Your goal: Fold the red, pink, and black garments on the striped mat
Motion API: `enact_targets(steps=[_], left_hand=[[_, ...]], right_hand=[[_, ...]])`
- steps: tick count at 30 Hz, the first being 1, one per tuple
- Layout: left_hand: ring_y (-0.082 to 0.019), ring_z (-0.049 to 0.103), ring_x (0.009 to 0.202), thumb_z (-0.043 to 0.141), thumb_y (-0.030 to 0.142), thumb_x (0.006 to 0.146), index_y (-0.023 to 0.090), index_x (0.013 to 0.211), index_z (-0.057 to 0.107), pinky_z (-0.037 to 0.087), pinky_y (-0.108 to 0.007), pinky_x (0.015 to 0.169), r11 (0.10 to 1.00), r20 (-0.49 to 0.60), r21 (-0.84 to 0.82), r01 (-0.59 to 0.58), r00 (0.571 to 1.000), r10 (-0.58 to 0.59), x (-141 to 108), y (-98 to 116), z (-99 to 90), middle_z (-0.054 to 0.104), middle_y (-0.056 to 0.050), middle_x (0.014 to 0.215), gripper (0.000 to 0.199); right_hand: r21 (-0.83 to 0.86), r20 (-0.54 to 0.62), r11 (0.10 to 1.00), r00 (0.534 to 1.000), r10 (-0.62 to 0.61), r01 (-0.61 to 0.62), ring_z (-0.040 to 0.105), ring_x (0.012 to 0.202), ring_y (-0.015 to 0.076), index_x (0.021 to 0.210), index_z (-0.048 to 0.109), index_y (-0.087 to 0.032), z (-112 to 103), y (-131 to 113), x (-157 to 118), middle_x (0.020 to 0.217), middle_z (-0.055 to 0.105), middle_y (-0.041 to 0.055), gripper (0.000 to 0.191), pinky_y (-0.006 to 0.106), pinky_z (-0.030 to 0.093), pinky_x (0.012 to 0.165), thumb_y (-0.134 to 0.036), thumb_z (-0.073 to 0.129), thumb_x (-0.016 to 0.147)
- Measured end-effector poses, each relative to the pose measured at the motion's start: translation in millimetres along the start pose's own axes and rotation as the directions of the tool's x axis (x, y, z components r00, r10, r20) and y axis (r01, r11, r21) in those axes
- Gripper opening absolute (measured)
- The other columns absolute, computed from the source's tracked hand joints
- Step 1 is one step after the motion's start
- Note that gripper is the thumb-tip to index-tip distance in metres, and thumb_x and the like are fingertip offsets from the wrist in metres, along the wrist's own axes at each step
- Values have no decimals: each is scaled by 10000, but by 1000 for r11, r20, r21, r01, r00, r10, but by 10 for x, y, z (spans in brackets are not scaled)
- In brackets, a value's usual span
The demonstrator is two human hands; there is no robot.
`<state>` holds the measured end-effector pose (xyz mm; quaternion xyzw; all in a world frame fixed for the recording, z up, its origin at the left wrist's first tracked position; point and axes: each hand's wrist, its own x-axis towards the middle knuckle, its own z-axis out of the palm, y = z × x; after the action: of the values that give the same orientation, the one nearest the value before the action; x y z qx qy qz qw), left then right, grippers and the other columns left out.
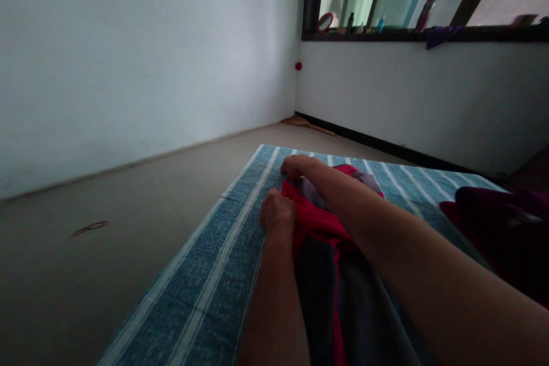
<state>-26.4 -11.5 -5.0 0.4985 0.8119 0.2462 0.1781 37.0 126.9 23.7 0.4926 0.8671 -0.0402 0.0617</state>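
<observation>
A red, grey and black garment (315, 220) is spread on a blue striped cloth (201, 274); its exact kind is unclear. My left hand (278, 213) has its fingers curled on the garment's left edge, pinching the red fabric. Just beyond it, my right hand (297, 166) reaches across to the far left corner, fingers bent over the cloth there. My right forearm covers part of the garment, including some of its grey and red far end. The fingertips of both hands are mostly hidden.
Dark maroon folded fabric (501, 223) lies at the right. A broom (306, 124) rests on the floor by the wall corner, and a thin brown loop (89, 229) lies on the floor at left. The window sill (386, 36) holds a round mirror (325, 22) and several bottles.
</observation>
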Motion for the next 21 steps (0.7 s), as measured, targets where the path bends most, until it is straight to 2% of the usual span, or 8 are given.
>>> enact_targets(steps=[3,6,9,13,15,18,19,21], left_hand=[[-298,655,1017,495,167,820,112,1032,632,483,-340,794,1000,-3,1,9,1000,-9,-14,15,-14,691,-201,1052,258],[-301,655,1014,497,172,826,112,1041,623,483,-347,792,1000,-13,0,15,1000,-15,-19,27,-15,687,-203,1056,256],[-303,658,1002,487,167,832,118,1038,617,483,-354,786,1000,-17,6,20,1000,-19,-21,30,-5,689,-200,1049,248],[-317,657,986,467,172,847,113,1040,604,488,-375,783,999,-16,37,36,999,-35,-42,46,-10,685,-206,1037,244],[-323,648,990,458,171,852,117,1051,597,493,-387,786,997,-53,75,21,998,-17,-54,72,-23,679,-202,1037,248],[-282,591,1100,441,122,846,146,1070,592,471,-356,885,975,-153,143,-167,970,189,-48,117,-6,637,-166,1143,272],[-256,554,1158,426,107,851,151,1097,583,446,-332,937,952,-157,152,-265,945,288,-37,127,18,608,-152,1209,296],[-219,464,1267,408,121,875,139,1196,538,381,-306,1026,902,-92,138,-409,901,423,-9,129,94,523,-139,1345,347]], right_hand=[[-82,70,997,998,4,2,618,954,191,1061,617,-161,-77,10,3,1083,630,56,247,392,516,824,-343,605,894],[-114,64,993,998,-1,8,628,917,183,1021,629,-154,-145,67,-24,1042,643,49,246,371,522,799,-364,601,894],[-131,13,991,1000,9,-7,622,943,192,1057,617,-157,-140,91,-66,1073,633,55,264,379,520,807,-363,604,892],[-126,-104,991,994,28,-41,587,1032,215,1144,583,-167,-13,17,-122,1181,587,77,300,430,496,870,-351,583,906],[-102,-158,993,987,43,-60,577,1049,221,1163,573,-169,55,-31,-133,1204,574,81,311,446,488,884,-352,574,911],[-38,-204,996,977,69,-79,578,1045,220,1167,571,-169,112,-56,-122,1201,575,80,315,445,490,881,-354,573,912],[-10,-212,997,974,79,-83,582,1039,218,1163,573,-170,118,-43,-117,1195,578,79,312,439,493,875,-354,574,911],[56,-232,994,967,107,-96,584,1038,214,1160,577,-178,116,26,-123,1194,582,76,311,430,493,875,-368,569,914]])
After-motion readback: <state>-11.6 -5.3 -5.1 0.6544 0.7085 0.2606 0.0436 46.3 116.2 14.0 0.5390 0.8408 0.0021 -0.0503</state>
